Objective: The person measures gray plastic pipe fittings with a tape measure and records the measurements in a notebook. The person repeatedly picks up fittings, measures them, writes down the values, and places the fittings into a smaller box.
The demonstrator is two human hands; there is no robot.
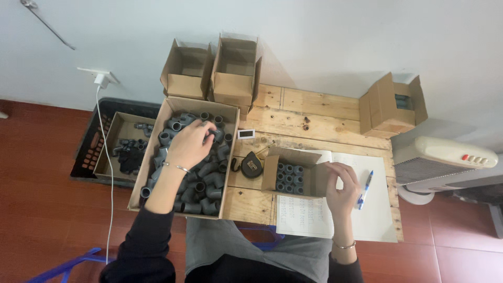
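Hands work on either side of the wooden surface (314,112). The left hand (191,142) reaches to ten o'clock into the large cardboard box (137,181), fingers curled down among the loose grey pipe fittings (201,181); whether one is already gripped I cannot tell. The right hand (343,183) rests loosely bent against the small open carton (270,173) at centre, seemingly steadying it; fittings stand there in neat rows, openings up. A tape measure (251,165) lies just left of that carton. A blue pen (365,187) sits on the sheet of paper (374,215) at three o'clock, within easy reach. Empty cartons (230,86) wait at twelve o'clock.
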